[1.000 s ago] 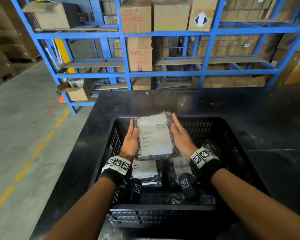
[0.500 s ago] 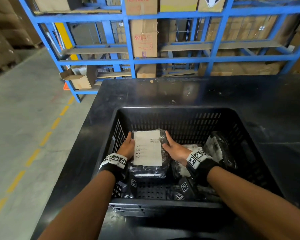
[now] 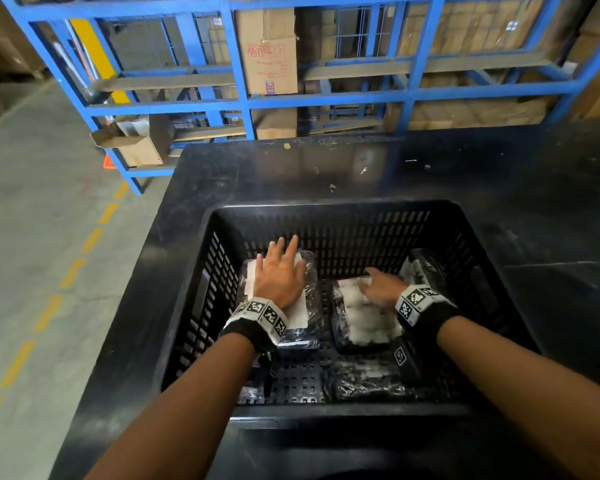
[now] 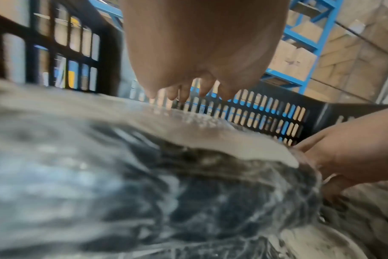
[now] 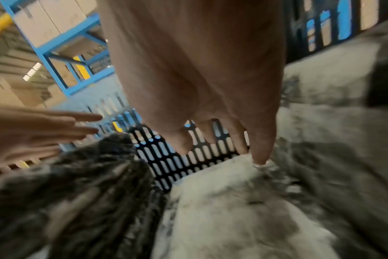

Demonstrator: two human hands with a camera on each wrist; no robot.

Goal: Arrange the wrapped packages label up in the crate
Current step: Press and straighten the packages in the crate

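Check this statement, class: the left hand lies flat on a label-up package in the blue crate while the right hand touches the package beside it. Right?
Wrong in one respect: the crate is black, as the head view shows. The left hand does lie flat on a label-up package, and the right hand touches the neighbouring package.

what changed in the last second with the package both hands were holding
The package went down from above the crate onto the stack at its left. The left hand let go and now lies flat on its label; the right hand moved to the neighbouring package. The crate stayed put.
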